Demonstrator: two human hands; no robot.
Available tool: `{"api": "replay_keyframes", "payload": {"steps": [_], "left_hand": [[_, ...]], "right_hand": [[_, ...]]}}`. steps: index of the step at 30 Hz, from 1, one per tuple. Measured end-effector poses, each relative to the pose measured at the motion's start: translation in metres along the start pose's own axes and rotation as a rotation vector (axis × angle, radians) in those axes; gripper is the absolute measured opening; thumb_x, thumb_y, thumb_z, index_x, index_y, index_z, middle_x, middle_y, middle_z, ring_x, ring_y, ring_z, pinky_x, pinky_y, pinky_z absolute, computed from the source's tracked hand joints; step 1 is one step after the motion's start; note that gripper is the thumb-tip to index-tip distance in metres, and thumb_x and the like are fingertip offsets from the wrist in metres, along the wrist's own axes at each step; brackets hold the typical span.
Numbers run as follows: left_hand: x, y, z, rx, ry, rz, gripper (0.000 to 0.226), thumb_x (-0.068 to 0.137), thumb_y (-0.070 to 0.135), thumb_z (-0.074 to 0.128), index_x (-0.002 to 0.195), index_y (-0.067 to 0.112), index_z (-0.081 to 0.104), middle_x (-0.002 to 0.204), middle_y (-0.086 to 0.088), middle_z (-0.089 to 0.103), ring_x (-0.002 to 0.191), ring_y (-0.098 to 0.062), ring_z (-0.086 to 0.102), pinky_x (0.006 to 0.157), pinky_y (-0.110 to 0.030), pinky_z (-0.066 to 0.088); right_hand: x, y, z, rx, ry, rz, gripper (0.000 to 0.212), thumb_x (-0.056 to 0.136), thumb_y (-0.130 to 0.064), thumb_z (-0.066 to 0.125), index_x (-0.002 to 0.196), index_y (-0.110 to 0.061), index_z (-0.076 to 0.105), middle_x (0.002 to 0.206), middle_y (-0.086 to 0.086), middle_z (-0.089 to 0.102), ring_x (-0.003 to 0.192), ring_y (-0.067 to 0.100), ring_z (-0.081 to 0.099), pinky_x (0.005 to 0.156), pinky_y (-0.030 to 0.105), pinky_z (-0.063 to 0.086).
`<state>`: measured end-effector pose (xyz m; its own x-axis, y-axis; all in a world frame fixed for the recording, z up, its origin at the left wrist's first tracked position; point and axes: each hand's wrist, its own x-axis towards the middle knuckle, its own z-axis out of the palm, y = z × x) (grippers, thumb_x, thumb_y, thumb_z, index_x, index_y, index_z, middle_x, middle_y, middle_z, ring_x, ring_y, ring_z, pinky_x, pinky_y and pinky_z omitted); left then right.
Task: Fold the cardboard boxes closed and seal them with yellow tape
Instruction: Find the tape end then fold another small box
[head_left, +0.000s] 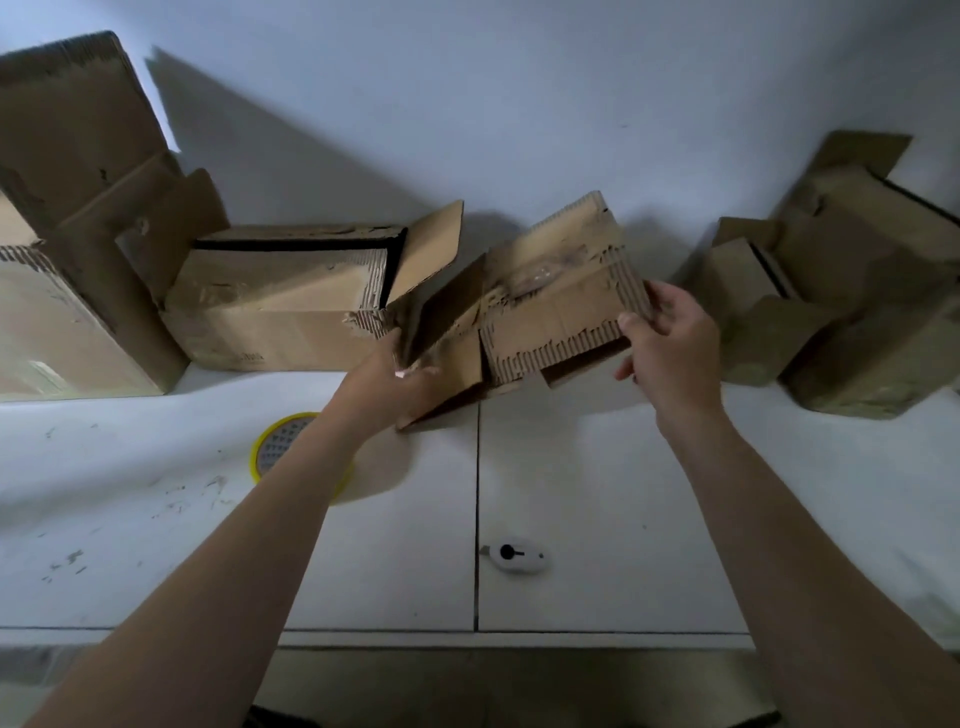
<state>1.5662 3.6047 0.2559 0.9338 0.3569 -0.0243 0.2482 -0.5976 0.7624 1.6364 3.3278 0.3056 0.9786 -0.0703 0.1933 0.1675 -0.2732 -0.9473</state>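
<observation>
Small cardboard box (550, 322), tilted, flaps open: left hand (395, 379) grip curled round left flap, right hand (670, 338) grip pinching right edge — yellow tape roll (283, 441) on table (597, 493).

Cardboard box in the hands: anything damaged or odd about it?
Yes. The cardboard box, held tilted by the left hand and right hand, is worn: its outer paper is torn away along the edges, baring the corrugation, and crumpled clear tape clings to it.

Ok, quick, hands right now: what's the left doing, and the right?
Left hand: grips the left flap of the cardboard box.
Right hand: grips the same box's right edge.
</observation>
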Motion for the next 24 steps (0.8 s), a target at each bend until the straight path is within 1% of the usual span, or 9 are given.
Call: {"api": "replay_keyframes", "payload": {"steps": [4, 7, 9, 12, 14, 17, 19, 21, 24], "left_hand": [[-0.021, 0.056, 0.014, 0.119, 0.027, 0.269, 0.076, 0.081, 0.055, 0.075, 0.146, 0.025, 0.048, 0.147, -0.002, 0.046, 0.131, -0.022, 0.048, 0.106, -0.035, 0.04], [-0.045, 0.095, 0.026, 0.19, 0.019, 0.462, 0.092, 0.072, 0.058, 0.078, 0.15, 0.034, 0.037, 0.152, 0.004, 0.038, 0.136, -0.024, 0.04, 0.107, -0.047, 0.043], [-0.058, 0.106, 0.027, 0.261, 0.119, 0.549, 0.091, 0.076, 0.045, 0.079, 0.153, 0.028, 0.034, 0.154, 0.001, 0.037, 0.138, -0.027, 0.041, 0.107, -0.051, 0.047], [-0.068, 0.108, 0.017, 0.248, 0.209, 0.6, 0.076, 0.08, 0.026, 0.073, 0.149, 0.027, 0.042, 0.149, 0.004, 0.047, 0.122, -0.025, 0.057, 0.087, -0.05, 0.058], [-0.074, 0.106, 0.01, 0.292, 0.309, 0.643, 0.06, 0.083, 0.02, 0.066, 0.142, 0.025, 0.053, 0.136, 0.004, 0.061, 0.099, -0.024, 0.066, 0.073, -0.043, 0.059], [-0.081, 0.104, -0.003, 0.262, 0.524, 0.661, 0.026, 0.09, 0.008, 0.06, 0.112, 0.014, 0.072, 0.079, -0.005, 0.071, 0.056, -0.025, 0.055, 0.052, -0.031, 0.044], [-0.081, 0.103, -0.014, 0.213, 0.562, 0.583, 0.016, 0.091, 0.005, 0.058, 0.094, 0.014, 0.07, 0.06, -0.006, 0.06, 0.05, -0.031, 0.05, 0.052, -0.029, 0.033], [-0.08, 0.1, -0.026, 0.157, 0.55, 0.516, 0.019, 0.091, 0.005, 0.056, 0.079, 0.019, 0.059, 0.053, 0.003, 0.049, 0.047, -0.024, 0.044, 0.049, -0.029, 0.029], [-0.079, 0.096, -0.039, 0.135, 0.546, 0.514, 0.026, 0.091, 0.005, 0.053, 0.074, 0.026, 0.05, 0.053, 0.004, 0.051, 0.048, -0.021, 0.044, 0.046, -0.032, 0.035]], "right_hand": [[-0.021, -0.024, -0.013, -0.028, -0.039, -0.149, 0.041, 0.096, -0.016, 0.065, 0.135, -0.018, 0.054, 0.113, -0.006, 0.072, 0.073, 0.01, 0.073, 0.051, 0.019, 0.054], [-0.039, -0.037, -0.017, -0.133, -0.087, -0.276, 0.044, 0.096, -0.02, 0.066, 0.137, -0.021, 0.052, 0.126, -0.003, 0.069, 0.094, 0.014, 0.073, 0.068, 0.029, 0.063], [-0.048, -0.044, -0.021, -0.169, -0.106, -0.347, 0.046, 0.096, -0.021, 0.068, 0.138, -0.023, 0.051, 0.128, -0.009, 0.067, 0.105, 0.011, 0.07, 0.078, 0.035, 0.063], [-0.054, -0.051, -0.027, -0.205, -0.139, -0.411, 0.053, 0.092, -0.035, 0.071, 0.14, -0.027, 0.05, 0.122, -0.02, 0.065, 0.107, 0.001, 0.066, 0.086, 0.031, 0.061], [-0.055, -0.051, -0.029, -0.216, -0.172, -0.396, 0.06, 0.089, -0.049, 0.072, 0.141, -0.031, 0.047, 0.112, -0.024, 0.069, 0.101, -0.002, 0.066, 0.087, 0.026, 0.058], [-0.053, -0.048, -0.03, -0.222, -0.158, -0.364, 0.064, 0.088, -0.049, 0.073, 0.143, -0.033, 0.045, 0.091, -0.025, 0.067, 0.082, -0.002, 0.062, 0.076, 0.022, 0.053], [-0.051, -0.044, -0.033, -0.258, -0.085, -0.369, 0.064, 0.088, -0.043, 0.075, 0.143, -0.035, 0.044, 0.082, -0.017, 0.06, 0.072, 0.002, 0.056, 0.065, 0.017, 0.045], [-0.049, -0.044, -0.036, -0.302, -0.005, -0.363, 0.057, 0.086, -0.043, 0.077, 0.136, -0.036, 0.051, 0.074, -0.01, 0.05, 0.07, 0.002, 0.051, 0.061, 0.016, 0.039], [-0.053, -0.044, -0.03, -0.327, -0.062, -0.327, 0.058, 0.077, -0.059, 0.079, 0.127, -0.038, 0.058, 0.087, -0.016, 0.05, 0.077, 0.0, 0.052, 0.068, 0.021, 0.043]]}}
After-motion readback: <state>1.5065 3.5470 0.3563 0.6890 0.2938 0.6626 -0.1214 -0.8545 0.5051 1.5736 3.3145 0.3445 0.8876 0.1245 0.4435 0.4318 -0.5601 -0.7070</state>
